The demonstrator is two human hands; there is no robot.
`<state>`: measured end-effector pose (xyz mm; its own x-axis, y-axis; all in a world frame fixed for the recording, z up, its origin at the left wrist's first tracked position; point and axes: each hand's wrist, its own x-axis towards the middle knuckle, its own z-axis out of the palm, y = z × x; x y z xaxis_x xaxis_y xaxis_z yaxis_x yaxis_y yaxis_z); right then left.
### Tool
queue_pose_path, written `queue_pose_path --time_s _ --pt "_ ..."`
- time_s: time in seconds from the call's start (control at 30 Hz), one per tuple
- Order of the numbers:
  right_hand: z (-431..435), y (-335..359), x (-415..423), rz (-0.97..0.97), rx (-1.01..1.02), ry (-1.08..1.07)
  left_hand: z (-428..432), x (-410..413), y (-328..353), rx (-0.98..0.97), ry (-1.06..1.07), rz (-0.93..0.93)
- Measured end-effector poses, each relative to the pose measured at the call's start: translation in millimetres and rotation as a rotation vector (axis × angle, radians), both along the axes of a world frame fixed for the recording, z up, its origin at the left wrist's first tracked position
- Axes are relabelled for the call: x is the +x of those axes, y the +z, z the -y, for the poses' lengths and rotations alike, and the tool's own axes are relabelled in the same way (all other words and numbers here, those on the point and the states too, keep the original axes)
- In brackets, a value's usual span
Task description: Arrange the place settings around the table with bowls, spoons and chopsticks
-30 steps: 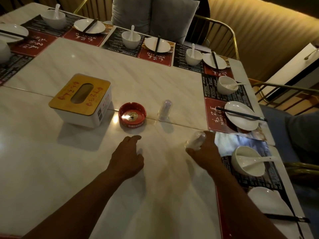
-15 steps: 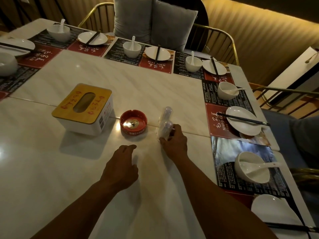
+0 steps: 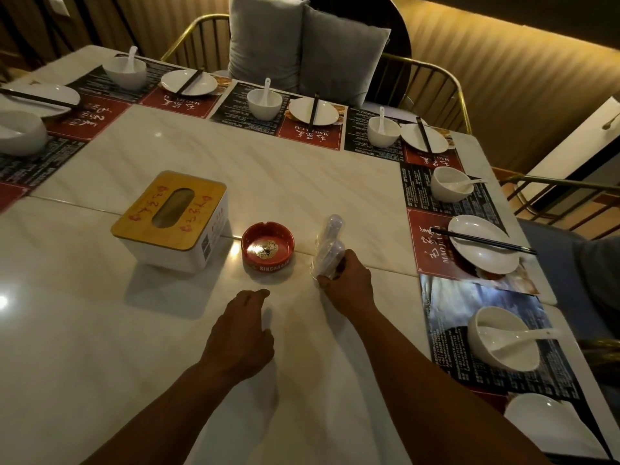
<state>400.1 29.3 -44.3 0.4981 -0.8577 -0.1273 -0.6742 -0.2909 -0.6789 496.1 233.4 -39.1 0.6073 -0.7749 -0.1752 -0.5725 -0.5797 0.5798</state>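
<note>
My right hand point(image 3: 349, 283) grips a small clear container point(image 3: 327, 260) and holds it on the marble table point(image 3: 285, 182), right in front of a second clear container point(image 3: 332, 226). My left hand point(image 3: 241, 330) rests on the table with loosely curled fingers, holding nothing. Place settings ring the table: white bowls with spoons point(image 3: 503, 337) point(image 3: 451, 183) point(image 3: 264, 102), and white plates with black chopsticks across them point(image 3: 483, 243) point(image 3: 313, 110), all on red-and-black placemats.
A red ashtray point(image 3: 267, 247) sits just left of the containers. A white tissue box with a wooden lid point(image 3: 172, 218) stands further left. Chairs with grey cushions point(image 3: 302, 45) line the far side. A plate point(image 3: 550, 427) lies at the near right edge.
My right hand carried the clear container from near the right placemat leftward and forward, bringing it down beside the other container. My left hand stayed roughly in place.
</note>
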Motion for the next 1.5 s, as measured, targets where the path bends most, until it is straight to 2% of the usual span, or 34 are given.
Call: queue_pose_path --time_s 0.3,0.47,1.03,1.5 --pt "-5.5 -2.3 -1.5 0.024 0.028 0.018 2.9 -2.4 6.1 0.005 0.007 -0.006" --pt "-11.2 -2.0 2.5 0.074 -0.028 -0.008 0.3 -3.7 5.5 -0.004 -0.007 0.007" --pt "-12.5 -2.7 3.0 0.052 0.017 0.008 2.6 -8.7 13.2 0.007 0.016 -0.033" --pt "-19.7 -2.3 -6.9 0.2 0.11 -0.038 -7.2 -17.0 12.0 -0.028 0.051 -0.015"
